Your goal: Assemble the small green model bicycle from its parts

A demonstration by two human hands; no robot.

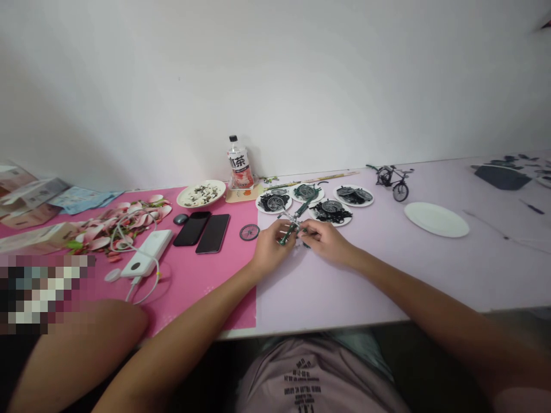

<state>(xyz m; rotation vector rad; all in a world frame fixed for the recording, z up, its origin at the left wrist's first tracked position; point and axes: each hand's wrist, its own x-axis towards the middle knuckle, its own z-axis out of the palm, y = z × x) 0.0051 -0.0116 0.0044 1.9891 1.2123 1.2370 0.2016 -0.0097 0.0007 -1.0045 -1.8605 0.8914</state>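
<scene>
Between my two hands is a green model bicycle frame (291,228), held tilted just above the table's front half. My left hand (274,246) is closed around its lower left part. The fingers of my right hand (323,240) pinch at its right side; a small part there is mostly hidden by the fingertips. A loose spoked wheel (249,232) lies left of my left hand. Just beyond the hands sit small white plates, one with black parts and wheels (330,212), another with green parts (306,192). An assembled dark model bicycle (392,180) stands farther right.
Two phones (213,233), a mouse (181,219) and a white power bank (147,253) with a cable lie left, near pink petals (124,221). A bowl (201,195) and a bottle (240,163) stand at the back. A white plate (436,219) is right. Another person's limb (81,355) is lower left.
</scene>
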